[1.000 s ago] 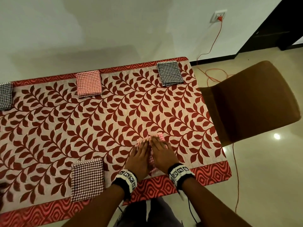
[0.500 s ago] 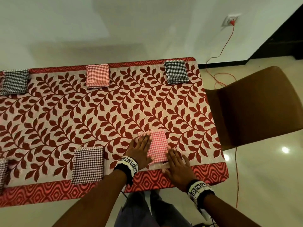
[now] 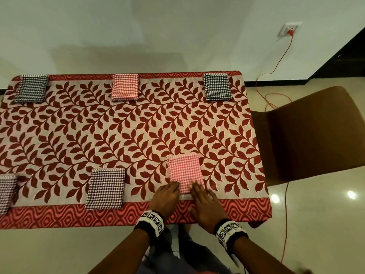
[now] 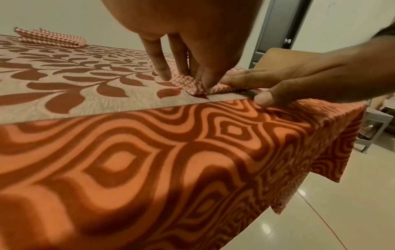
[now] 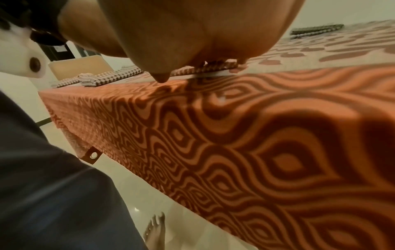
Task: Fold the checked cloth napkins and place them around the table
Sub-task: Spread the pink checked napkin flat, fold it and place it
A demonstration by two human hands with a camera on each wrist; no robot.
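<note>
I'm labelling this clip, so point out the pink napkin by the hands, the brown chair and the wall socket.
pink napkin [image 3: 184,171], head view, middle of its top face
brown chair [image 3: 316,133], head view, seat
wall socket [image 3: 288,29], head view, faceplate

Bare tablecloth [image 3: 138,135] mid-table; chair [image 3: 308,135] crowds the right end.

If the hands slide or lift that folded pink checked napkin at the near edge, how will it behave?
The folded pink checked cloth napkin is layered soft fabric, so it would likely droop or unfold if lifted by one edge. Pushed, it probably drags and bunches on the woven leaf-patterned tablecloth. It looks light; the left hand and right hand touch its near edge.
</note>
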